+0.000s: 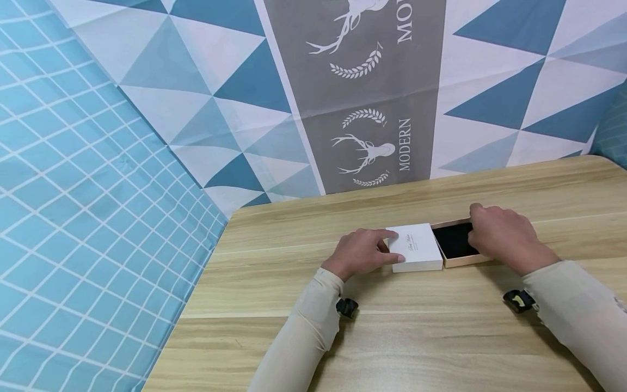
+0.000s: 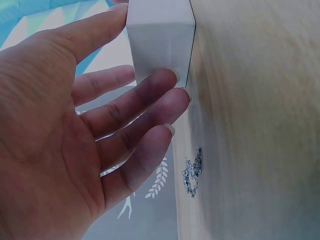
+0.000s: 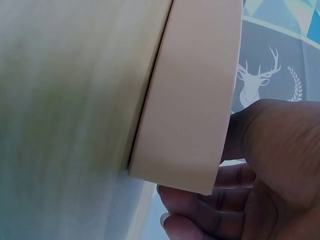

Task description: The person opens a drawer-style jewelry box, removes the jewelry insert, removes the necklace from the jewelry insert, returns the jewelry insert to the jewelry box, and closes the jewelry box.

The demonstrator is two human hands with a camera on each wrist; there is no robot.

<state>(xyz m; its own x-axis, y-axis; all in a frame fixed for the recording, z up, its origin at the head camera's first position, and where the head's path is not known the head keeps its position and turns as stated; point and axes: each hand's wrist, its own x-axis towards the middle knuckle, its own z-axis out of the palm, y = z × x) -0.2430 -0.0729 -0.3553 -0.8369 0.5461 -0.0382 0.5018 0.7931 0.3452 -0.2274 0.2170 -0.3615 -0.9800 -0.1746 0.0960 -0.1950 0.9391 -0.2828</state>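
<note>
A white box lid with small dark lettering lies flat on the wooden table. My left hand holds it at its left end, with thumb and forefinger on the top edge. In the left wrist view, other fingertips touch the end face. To the right stands a tan box with a black lining, its left edge right beside the lid. My right hand grips its right end. The right wrist view shows the tan side wall, with fingers curled at its end and the thumb partly hidden.
A silvery chain-like piece lies on the table in the left wrist view. Behind the wooden table hangs a patterned cloth. A blue checked cloth borders the left side.
</note>
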